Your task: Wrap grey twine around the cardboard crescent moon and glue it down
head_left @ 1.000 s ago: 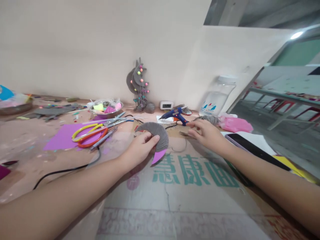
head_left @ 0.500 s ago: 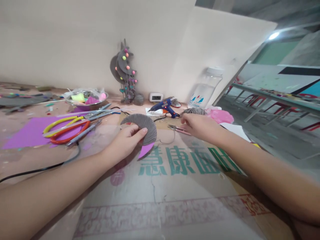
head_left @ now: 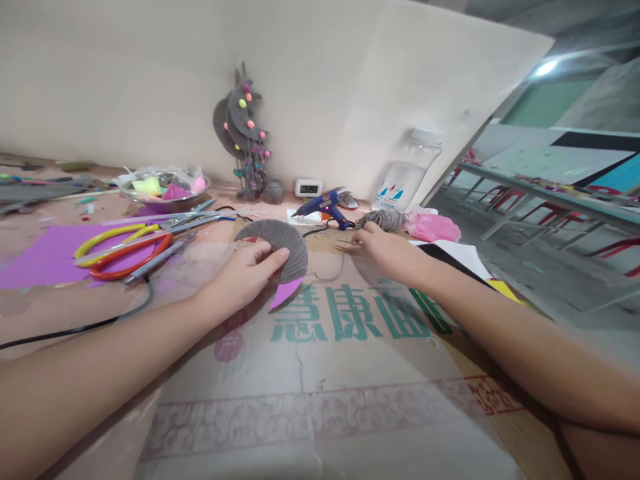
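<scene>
A crescent shape (head_left: 293, 250) wrapped in grey yarn, its lower tip bare purple, is pinched between the thumb and fingers of my left hand (head_left: 253, 265). Farther right, my right hand (head_left: 383, 248) reaches low over the table beside the grey yarn bundle (head_left: 387, 220). Its fingers are bent together at the small snips (head_left: 345, 247), whose tips show to the left of them. A loose grey strand (head_left: 333, 275) curves on the table between the crescent and the right hand.
Behind the hands lie a blue glue gun (head_left: 327, 205), a small clock (head_left: 309, 187) and a clear bottle (head_left: 404, 173). Scissors (head_left: 125, 250) rest on purple sheets (head_left: 37, 257) at left, near a bowl (head_left: 165, 197). A grey moon ornament (head_left: 245, 127) leans against the wall.
My right hand has closed in on the snips, now covering most of their pink handle. My left hand still holds the crescent. The whole view has shifted slightly.
</scene>
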{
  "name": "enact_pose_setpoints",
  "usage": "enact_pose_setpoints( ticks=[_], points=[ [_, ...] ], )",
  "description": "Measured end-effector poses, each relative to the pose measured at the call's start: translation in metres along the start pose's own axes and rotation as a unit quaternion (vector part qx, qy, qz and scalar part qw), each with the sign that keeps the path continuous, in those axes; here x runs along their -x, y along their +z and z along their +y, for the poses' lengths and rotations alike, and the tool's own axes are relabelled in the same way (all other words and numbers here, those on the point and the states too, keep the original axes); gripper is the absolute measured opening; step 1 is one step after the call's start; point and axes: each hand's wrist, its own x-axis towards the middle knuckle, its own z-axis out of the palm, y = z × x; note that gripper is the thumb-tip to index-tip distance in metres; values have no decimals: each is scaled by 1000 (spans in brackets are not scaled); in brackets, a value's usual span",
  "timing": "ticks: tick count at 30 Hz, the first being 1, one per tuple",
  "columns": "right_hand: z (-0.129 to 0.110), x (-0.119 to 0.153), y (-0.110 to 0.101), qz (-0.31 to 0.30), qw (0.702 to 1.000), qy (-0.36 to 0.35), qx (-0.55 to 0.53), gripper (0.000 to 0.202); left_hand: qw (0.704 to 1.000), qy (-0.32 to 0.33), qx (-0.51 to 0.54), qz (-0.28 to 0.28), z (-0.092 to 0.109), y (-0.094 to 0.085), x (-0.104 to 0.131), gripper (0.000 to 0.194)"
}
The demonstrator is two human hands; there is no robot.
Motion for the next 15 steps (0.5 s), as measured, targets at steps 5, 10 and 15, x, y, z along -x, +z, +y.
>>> enact_pose_setpoints(
  ticks=[5,10,15],
  points=[
    [-9,3,-20,174,985,18,5,34,999,35,-16,3,-3,-1,-2,34],
    [-42,16,-23,215,966,-93,-105,35,999,32,-13,-3,-6,-1,-4,34],
    [-58,22,-5,251,945,-183,-103,31,998,58,-36,0,-8,-2,-6,35]
  ],
)
